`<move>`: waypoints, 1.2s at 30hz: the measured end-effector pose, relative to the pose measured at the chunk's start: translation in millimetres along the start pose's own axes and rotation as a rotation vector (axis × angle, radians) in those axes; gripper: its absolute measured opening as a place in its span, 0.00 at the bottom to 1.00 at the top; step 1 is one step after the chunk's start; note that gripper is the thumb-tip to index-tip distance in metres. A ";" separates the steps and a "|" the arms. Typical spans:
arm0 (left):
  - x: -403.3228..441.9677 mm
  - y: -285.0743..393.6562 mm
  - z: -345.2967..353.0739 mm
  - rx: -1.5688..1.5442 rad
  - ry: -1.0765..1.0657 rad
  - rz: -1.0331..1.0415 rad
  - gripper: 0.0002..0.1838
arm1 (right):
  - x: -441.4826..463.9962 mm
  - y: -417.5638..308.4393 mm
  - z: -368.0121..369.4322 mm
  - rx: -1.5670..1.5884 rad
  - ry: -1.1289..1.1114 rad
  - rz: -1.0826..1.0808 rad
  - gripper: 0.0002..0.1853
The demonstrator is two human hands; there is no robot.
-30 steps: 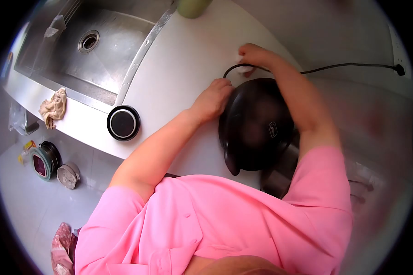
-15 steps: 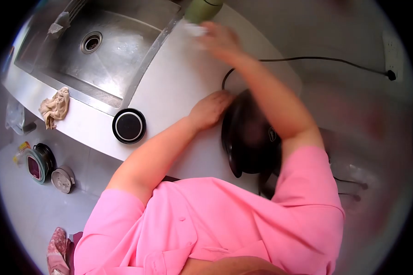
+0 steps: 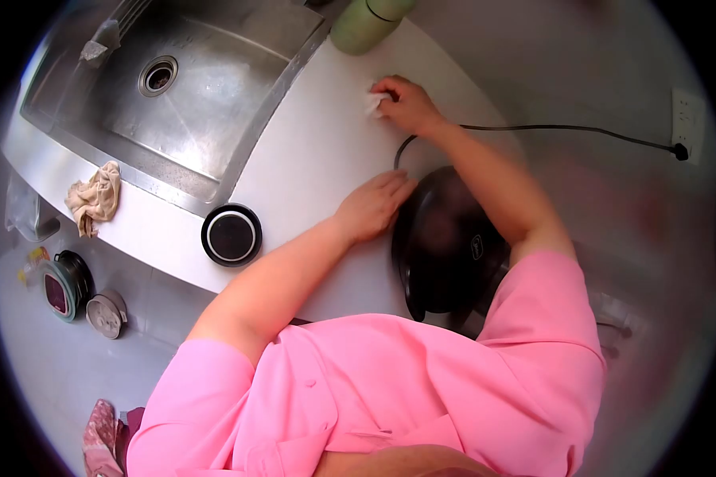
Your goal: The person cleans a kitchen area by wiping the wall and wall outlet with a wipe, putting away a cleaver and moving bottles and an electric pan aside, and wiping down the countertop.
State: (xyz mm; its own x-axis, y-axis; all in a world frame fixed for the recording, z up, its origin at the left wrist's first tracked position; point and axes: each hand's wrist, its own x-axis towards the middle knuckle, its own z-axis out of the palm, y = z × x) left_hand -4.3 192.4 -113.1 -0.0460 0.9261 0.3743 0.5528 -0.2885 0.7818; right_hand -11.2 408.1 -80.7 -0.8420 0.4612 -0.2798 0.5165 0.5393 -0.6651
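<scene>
My right hand (image 3: 412, 108) is closed on a crumpled white tissue (image 3: 376, 103), held against the white countertop (image 3: 310, 143) below a green bottle (image 3: 367, 24). Nearer to me, my left hand (image 3: 374, 208) lies with its fingers stretched out, holding nothing. Its fingertips reach the side of a glossy black appliance (image 3: 441, 246), whose exact kind I cannot make out. My right forearm passes over the top of this appliance and hides part of it. A black power cord (image 3: 533, 127) runs from behind it.
A steel sink (image 3: 191, 119) is set in the counter at the left. Along the front edge are a beige rag (image 3: 95, 195) and a round black lid-like object (image 3: 231, 234). The cord ends at a wall socket (image 3: 686, 119). Several containers, including a grey round one (image 3: 106, 313), stand below.
My right hand has drawn the tissue away from the green bottle, back toward me and to the right. My left hand stays beside the black appliance; the whole view has shifted slightly.
</scene>
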 end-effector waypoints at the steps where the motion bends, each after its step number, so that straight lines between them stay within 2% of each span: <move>1: -0.6 0.8 0.0 -0.005 -0.011 -0.002 0.30 | -5.7 -3.9 4.1 -0.115 -0.037 -0.115 0.12; 3: 0.2 -2.9 -0.2 -0.003 -0.015 -0.010 0.30 | 11.0 6.4 2.7 -0.095 0.021 -0.196 0.09; 5: 0.0 3.0 -2.9 0.029 0.006 -0.014 0.28 | 35.8 15.1 -9.0 -0.221 0.372 -0.052 0.09; 7: 0.9 3.1 -3.0 0.026 0.009 -0.027 0.28 | 69.9 25.9 -37.1 -0.246 0.409 0.137 0.09; 11: -0.7 -0.7 0.6 -0.036 0.020 -0.017 0.32 | 54.5 34.3 -20.6 -0.189 0.416 0.135 0.09; 13: 1.6 0.8 -3.3 -0.044 0.010 -0.013 0.32 | -5.4 23.5 -9.6 -0.226 0.052 -0.199 0.09; 14: 0.9 3.0 -3.9 -0.053 -0.003 -0.013 0.32 | -5.2 34.3 -18.6 -0.224 0.052 -0.193 0.09; 16: 0.5 2.7 -4.2 -0.053 -0.007 -0.026 0.32 | 12.8 58.5 -43.1 -0.062 0.210 0.185 0.09; 17: 2.0 3.2 -3.2 -0.057 -0.006 -0.035 0.32 | 25.8 63.3 -46.8 -0.061 0.209 0.184 0.09; 19: 2.6 3.1 -5.4 -0.068 -0.015 -0.056 0.32 | 44.8 70.2 -53.6 -0.115 0.423 0.267 0.09; 20: 0.8 5.8 -5.7 -0.085 -0.027 -0.077 0.32 | 40.9 73.5 -47.2 -0.208 0.491 0.122 0.10; 21: 0.3 5.6 -4.9 -0.085 -0.033 -0.071 0.32 | 30.3 77.1 -43.2 -0.206 0.498 0.127 0.10; 23: 1.8 2.9 -3.4 0.025 -0.012 -0.019 0.30 | -7.4 68.1 -35.8 -0.122 0.179 0.088 0.12; 24: 1.5 6.9 -2.7 0.016 -0.019 -0.013 0.30 | -23.1 60.3 -51.4 0.012 0.117 0.226 0.12; 25: 3.2 5.4 -5.1 -0.009 -0.019 -0.027 0.29 | -25.0 70.7 -65.4 0.013 0.126 0.220 0.12; 27: 3.1 4.1 -7.4 -0.030 -0.023 -0.044 0.29 | -23.7 98.0 -82.1 -0.046 0.279 0.399 0.12; 28: 4.6 2.5 -7.0 0.013 -0.014 -0.030 0.29 | -14.8 98.4 -77.2 -0.214 0.322 0.355 0.12; 30: 0.9 8.9 -2.4 0.040 -0.023 -0.017 0.29 | -0.5 95.8 -60.5 -0.226 0.319 0.293 0.12; 32: 6.0 7.1 -2.9 0.016 -0.037 -0.055 0.29 | 14.8 86.9 -24.0 -0.020 0.299 -0.060 0.08; 34: 4.5 6.1 -3.6 0.007 -0.057 -0.062 0.30 | 16.6 46.3 -11.7 -0.027 0.229 -0.137 0.08; 36: 6.5 7.6 -3.3 0.011 -0.078 -0.067 0.30 | 6.9 53.2 -26.1 -0.122 0.302 -0.094 0.08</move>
State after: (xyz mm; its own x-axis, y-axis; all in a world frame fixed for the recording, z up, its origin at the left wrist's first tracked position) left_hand -3.1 195.4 -103.1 -0.0187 0.9596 0.2808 0.5599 -0.2226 0.7981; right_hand 14.6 458.4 -100.0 -0.8119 0.5838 0.0085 0.4692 0.6609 -0.5857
